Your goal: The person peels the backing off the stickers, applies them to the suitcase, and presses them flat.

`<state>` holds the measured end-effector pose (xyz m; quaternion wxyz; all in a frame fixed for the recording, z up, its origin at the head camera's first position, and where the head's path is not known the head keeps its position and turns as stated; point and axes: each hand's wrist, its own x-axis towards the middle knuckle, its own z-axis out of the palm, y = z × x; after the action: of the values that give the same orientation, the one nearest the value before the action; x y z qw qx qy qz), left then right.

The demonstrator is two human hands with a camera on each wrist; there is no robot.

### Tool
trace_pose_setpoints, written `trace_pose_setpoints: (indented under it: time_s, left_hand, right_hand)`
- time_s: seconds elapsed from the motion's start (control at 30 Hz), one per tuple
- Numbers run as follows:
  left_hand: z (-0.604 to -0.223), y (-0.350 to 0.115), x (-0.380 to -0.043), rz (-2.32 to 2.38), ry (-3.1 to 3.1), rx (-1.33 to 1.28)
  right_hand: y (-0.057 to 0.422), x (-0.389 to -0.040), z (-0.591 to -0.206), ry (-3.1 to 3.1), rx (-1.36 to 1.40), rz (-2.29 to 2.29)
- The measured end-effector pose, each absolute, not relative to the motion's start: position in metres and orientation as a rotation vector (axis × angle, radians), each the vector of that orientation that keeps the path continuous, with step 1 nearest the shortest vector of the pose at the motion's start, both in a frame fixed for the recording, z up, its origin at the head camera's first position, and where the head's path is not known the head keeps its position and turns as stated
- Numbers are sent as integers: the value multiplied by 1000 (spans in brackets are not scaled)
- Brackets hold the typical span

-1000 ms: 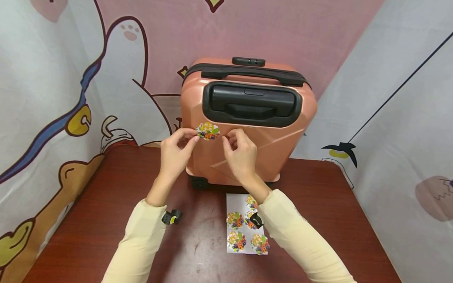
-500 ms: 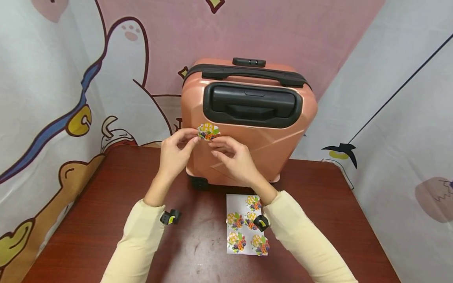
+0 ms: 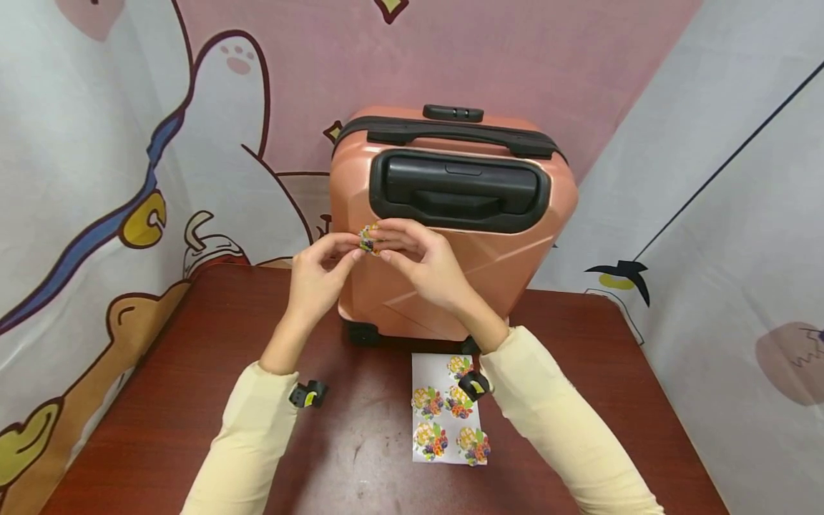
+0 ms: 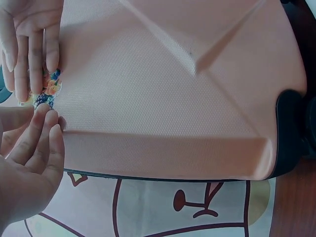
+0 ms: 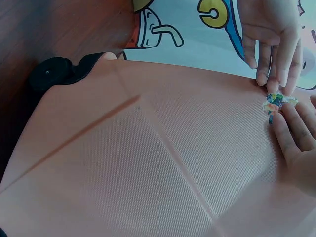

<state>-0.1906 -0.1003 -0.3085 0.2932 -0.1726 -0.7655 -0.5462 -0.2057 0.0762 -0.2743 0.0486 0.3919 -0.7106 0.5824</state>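
A fruit-print sticker lies against the upper left of the pink suitcase's front shell, below the black recessed handle. My left hand pinches its left edge between thumb and fingers. My right hand reaches in from the other side, with straight fingers laid across the sticker and covering much of it. In the left wrist view, the sticker shows between the fingertips of both hands. Flat fingers of the right hand rest over it in the right wrist view.
A white sheet with several more fruit stickers lies on the brown table, partly under the right wrist's black camera. The suitcase stands upright near a cartoon-printed cloth backdrop.
My right hand has moved left from beside the sticker onto it, its fingers straightening across the surface. My left hand stays at the sticker's left edge.
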Motion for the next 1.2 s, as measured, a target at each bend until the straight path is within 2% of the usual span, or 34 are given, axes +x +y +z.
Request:
trace_pose_setpoints:
  time_s: [0.47,0.73,0.93,1.2]
  left_hand:
    - [-309,-100,-191,-1497,-2043,-470]
    - [-286,-94,-169,-1544,-2039,-491]
    - [-284,-94,-168,-1551,-2043,-499]
    - [-286,-96,-170,-1537,-2045,-515]
  right_hand:
    - [79,-200,-300,-2327,1051,1812]
    - [77,-202,-285,-2255,1130,1821]
    - [73,-203,-270,-2212,1161,1731]
    - [74,-203,-279,-2222,1151,1776]
